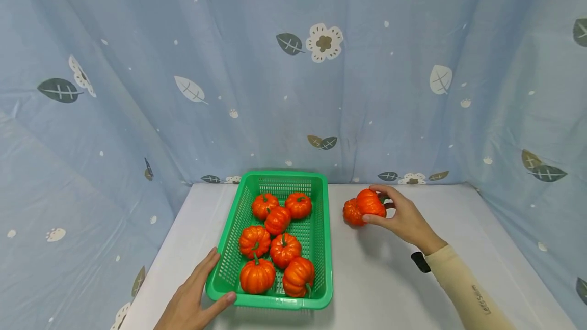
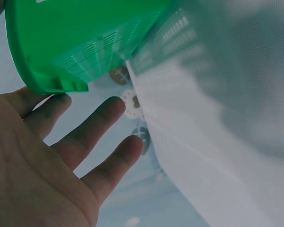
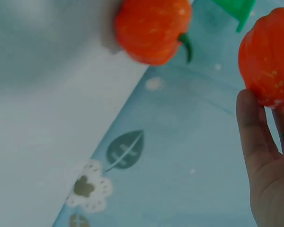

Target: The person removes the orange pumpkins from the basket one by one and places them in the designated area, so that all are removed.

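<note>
My right hand [image 1: 405,218] pinches a small orange pumpkin [image 1: 371,202] between thumb and fingers, raised above the table; its green stem points toward the palm. In the right wrist view the held pumpkin [image 3: 270,59] is cut off by the frame edge. Just left of it, a second pumpkin [image 1: 352,213] lies on the table, partly hidden behind the held one. A green plastic basket [image 1: 327,248] contains several more pumpkins [image 1: 285,250]. At its near left corner rests my left hand [image 1: 192,294], thumb and fingers spread, touching the rim [image 2: 35,85].
The white table [image 1: 376,279] runs back to a blue patterned curtain [image 1: 257,90], which also hangs along both sides. Bare tabletop shows right of the basket, around the loose pumpkin. A dark wrist strap [image 1: 420,262] is on the right arm.
</note>
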### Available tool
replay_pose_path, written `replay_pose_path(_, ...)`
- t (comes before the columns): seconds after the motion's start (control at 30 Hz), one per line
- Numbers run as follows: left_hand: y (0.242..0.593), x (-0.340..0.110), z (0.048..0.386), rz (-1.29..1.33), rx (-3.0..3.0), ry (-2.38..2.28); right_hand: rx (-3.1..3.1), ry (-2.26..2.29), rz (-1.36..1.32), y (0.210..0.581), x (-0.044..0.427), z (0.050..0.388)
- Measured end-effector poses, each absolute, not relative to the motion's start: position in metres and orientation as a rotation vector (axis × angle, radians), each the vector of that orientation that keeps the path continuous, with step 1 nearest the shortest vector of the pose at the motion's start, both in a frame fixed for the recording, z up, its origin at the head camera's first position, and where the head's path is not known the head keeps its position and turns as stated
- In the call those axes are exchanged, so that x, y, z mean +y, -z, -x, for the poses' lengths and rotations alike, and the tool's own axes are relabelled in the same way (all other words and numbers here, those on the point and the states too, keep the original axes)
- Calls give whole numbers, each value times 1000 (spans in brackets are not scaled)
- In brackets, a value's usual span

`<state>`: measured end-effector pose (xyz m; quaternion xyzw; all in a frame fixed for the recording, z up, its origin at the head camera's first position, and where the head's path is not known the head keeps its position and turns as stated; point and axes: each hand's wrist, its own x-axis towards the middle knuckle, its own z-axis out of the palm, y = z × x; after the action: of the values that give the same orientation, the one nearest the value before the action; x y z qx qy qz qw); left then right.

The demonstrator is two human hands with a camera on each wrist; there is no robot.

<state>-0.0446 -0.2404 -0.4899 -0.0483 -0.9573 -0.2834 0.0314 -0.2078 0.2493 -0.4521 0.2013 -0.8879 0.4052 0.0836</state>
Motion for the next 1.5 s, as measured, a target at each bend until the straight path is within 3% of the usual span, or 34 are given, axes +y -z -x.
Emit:
replay_pose_path(0.77, 491, -240, 44, 115, -2964, 886, -2838, -886, -325, 492, 291, 222)
replay_pose_path(1.5, 494, -241, 43, 167, -2898, 890, -2944, -770, -318, 518, 293, 234)
